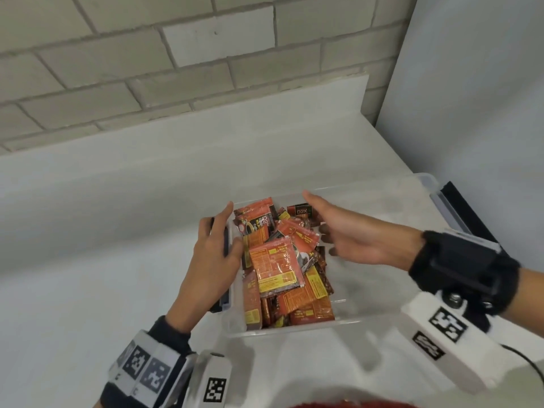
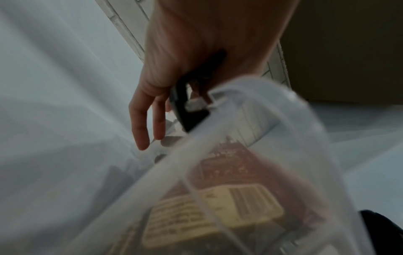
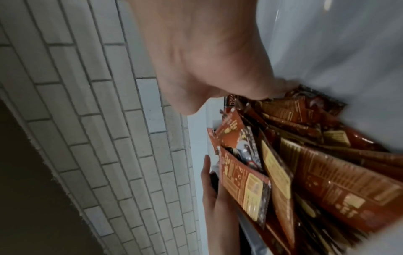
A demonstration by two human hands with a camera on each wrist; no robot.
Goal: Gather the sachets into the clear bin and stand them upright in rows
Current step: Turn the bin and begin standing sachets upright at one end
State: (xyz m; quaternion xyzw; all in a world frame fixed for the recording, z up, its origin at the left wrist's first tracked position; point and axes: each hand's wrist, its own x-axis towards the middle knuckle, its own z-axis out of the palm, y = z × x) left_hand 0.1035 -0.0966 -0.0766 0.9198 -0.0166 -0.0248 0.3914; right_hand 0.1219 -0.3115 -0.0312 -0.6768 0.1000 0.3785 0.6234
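A clear bin (image 1: 282, 329) stands on the white table and holds several orange and brown sachets (image 1: 276, 266) in a loose, tilted heap. My left hand (image 1: 219, 237) rests on the bin's left wall over its dark latch (image 1: 226, 240), thumb inside the rim and fingers fairly straight outside. The left wrist view shows those fingers (image 2: 141, 131) hanging down beside the latch (image 2: 187, 110), with a sachet (image 2: 218, 203) visible through the wall. My right hand (image 1: 338, 228) is inside the bin on the heap's right, fingers straight and pressing against the sachets (image 3: 305, 163).
A brick wall (image 1: 147, 69) runs behind the white table (image 1: 103, 231), and a plain white panel (image 1: 471, 98) stands at the right. The bin's right side carries another dark latch (image 1: 459, 201). A thin black cable (image 1: 527, 360) lies at the near right.
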